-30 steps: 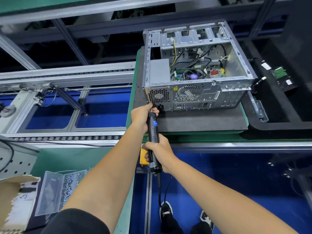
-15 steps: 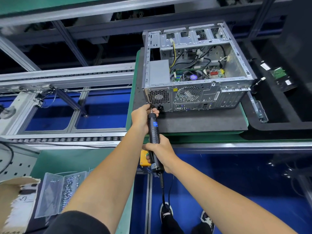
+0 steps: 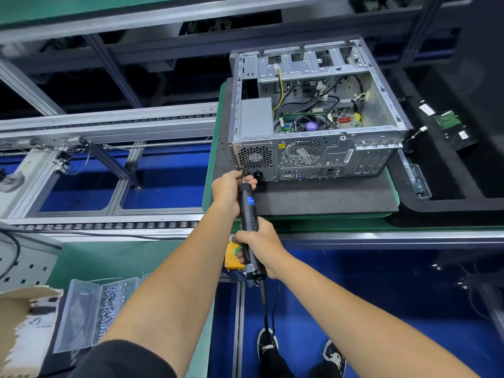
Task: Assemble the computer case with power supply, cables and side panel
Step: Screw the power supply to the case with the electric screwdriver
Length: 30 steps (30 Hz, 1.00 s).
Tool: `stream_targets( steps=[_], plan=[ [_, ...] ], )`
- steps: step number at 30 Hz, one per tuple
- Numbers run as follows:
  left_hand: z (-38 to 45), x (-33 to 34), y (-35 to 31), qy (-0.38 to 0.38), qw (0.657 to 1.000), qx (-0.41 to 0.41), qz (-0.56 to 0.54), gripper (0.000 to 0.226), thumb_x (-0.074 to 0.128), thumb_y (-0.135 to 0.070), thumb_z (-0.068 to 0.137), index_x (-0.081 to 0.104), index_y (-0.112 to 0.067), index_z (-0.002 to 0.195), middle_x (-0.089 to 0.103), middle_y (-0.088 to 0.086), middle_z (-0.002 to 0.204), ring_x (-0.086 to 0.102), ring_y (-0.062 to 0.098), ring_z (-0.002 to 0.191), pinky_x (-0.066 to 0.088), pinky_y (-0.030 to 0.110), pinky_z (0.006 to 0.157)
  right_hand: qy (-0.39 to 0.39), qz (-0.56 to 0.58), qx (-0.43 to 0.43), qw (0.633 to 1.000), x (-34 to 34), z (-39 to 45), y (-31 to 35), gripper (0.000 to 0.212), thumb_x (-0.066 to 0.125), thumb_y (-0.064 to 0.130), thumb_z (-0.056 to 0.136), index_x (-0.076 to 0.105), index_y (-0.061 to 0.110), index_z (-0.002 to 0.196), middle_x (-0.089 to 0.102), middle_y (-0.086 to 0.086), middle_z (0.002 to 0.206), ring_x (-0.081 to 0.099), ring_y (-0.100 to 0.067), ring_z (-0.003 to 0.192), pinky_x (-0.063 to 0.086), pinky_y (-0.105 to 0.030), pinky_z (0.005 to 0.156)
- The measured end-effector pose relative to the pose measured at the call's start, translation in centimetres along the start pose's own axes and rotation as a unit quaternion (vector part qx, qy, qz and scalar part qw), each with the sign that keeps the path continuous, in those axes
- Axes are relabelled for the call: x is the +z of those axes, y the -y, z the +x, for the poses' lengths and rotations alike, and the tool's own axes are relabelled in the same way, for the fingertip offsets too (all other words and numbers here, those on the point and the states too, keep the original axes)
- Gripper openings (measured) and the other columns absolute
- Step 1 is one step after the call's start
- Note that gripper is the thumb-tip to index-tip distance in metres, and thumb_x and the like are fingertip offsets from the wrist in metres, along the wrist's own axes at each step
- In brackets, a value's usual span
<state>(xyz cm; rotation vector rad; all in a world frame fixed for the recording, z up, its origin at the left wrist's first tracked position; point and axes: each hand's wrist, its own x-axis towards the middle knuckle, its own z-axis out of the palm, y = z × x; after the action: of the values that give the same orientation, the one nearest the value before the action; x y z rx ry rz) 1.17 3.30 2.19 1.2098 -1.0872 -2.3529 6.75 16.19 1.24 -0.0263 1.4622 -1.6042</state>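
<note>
Computer case (image 3: pixel 313 110) lies on its side on the black foam mat (image 3: pixel 313 197), open side up, rear panel facing me; it sits toward the mat's far edge, nearer the left corner. Side panel isn't in view. Power supply (image 3: pixel 255 118) is seated in the case's left end, its fan grille (image 3: pixel 255 157) showing through the rear panel. I'm on the grille's lower-left fixing point. Right hand (image 3: pixel 259 245) is wrapped in a full fist around the lower grip of the electric screwdriver (image 3: pixel 248 214); left hand (image 3: pixel 230 186) is up at the nose, fingers pinched narrow around the bit to steady it. Driver's long axis runs from my right hand up and slightly left, away from me, straight at the rear panel's lower-left corner, so the screw lies dead ahead of the left fingertips along that axis. Left hand is the nearer one, practically touching the panel. Tip looks seated at the hole, but I can't tell if a screw is actually on it; fingers hide it. Next move, as I read it: keep the axis square to the panel, push along it, trigger. Risk is cam-out or cross-threading if the axis drifts. Screw tray (image 3: pixel 109 304) sits at the bench's near left, well apart. Internal cables (image 3: pixel 308 100) look loosely routed.
</note>
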Motion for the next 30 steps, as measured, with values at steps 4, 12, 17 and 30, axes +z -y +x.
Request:
stream_targets(
  steps=[4,12,17,30],
  plan=[
    [0.00,0.11,0.09,-0.011,1.000,0.001,0.001,0.008,0.055,-0.003,0.090,0.056,0.005,0.092,0.065,0.018,0.067,0.064,0.024,0.055,0.055,0.028,0.053,0.004,-0.001,0.001,1.000,-0.09,-0.12,0.17,0.037,0.071,0.002,0.078,0.048,0.007,0.107,0.054,-0.016,0.080,0.056,-0.020,0.050,0.050,-0.031,0.049],
    [0.10,0.10,0.20,-0.018,1.000,0.007,0.010,0.007,0.058,-0.003,0.090,0.060,0.003,0.091,0.069,0.016,0.069,0.068,0.023,0.060,0.056,0.027,0.054,-0.016,-0.012,0.003,1.000,0.16,0.00,0.18,0.044,0.074,0.005,0.077,0.048,0.005,0.113,0.055,-0.016,0.081,0.056,-0.020,0.049,0.051,-0.031,0.048],
    [0.16,0.01,-0.10,-0.014,1.000,0.004,0.021,0.006,0.061,-0.002,0.088,0.060,0.003,0.089,0.069,0.016,0.069,0.067,0.022,0.061,0.056,0.027,0.056,-0.014,0.005,0.007,1.000,0.47,0.06,-0.07,0.042,0.072,0.004,0.077,0.048,0.007,0.112,0.055,-0.014,0.078,0.056,-0.021,0.050,0.052,-0.032,0.050],
    [-0.05,-0.06,-0.17,-0.007,1.000,-0.004,0.007,0.008,0.054,-0.004,0.091,0.055,0.004,0.093,0.063,0.020,0.077,0.063,0.025,0.059,0.057,0.029,0.056,-0.022,-0.009,0.001,1.000,0.56,0.34,-0.10,0.031,0.067,0.003,0.079,0.048,0.008,0.102,0.052,-0.018,0.087,0.053,-0.027,0.061,0.050,-0.035,0.055]
  ],
)
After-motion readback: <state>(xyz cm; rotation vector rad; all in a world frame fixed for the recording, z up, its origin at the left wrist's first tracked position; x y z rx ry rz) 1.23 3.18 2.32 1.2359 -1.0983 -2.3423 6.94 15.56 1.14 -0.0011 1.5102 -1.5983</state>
